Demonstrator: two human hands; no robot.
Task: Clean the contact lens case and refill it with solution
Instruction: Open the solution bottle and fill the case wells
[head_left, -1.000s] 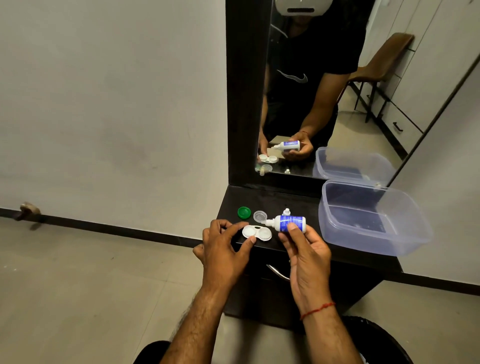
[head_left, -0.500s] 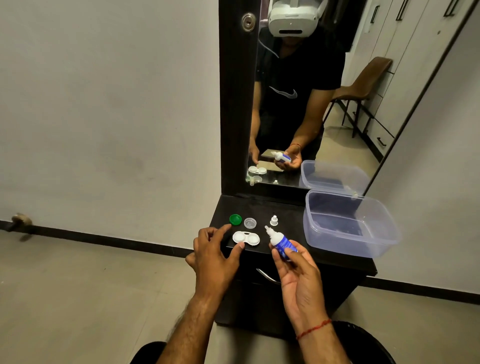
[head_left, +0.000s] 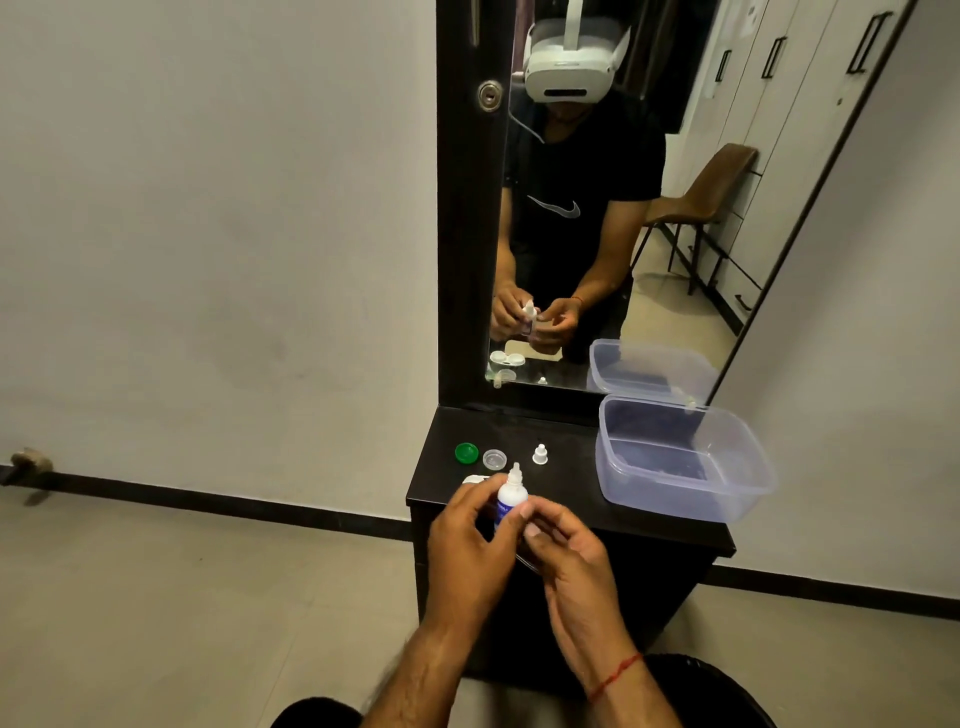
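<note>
Both hands meet above the front edge of the dark counter (head_left: 569, 480). The left hand (head_left: 467, 543) curls round the solution bottle (head_left: 511, 493), which is upright and uncapped, nozzle toward twelve o'clock. The right hand (head_left: 569, 556) pinches its lower side from four o'clock. At ten o'clock of the bottle, a sliver of the white lens case (head_left: 475, 479) shows behind the left fingers. Toward eleven o'clock sit a green cap (head_left: 466, 452) and a clear cap (head_left: 493, 459), side by side. The white bottle cap (head_left: 540, 454) stands at one o'clock. A clear plastic tub (head_left: 675, 501) rests at three o'clock, below the mirror (head_left: 670, 291).
</note>
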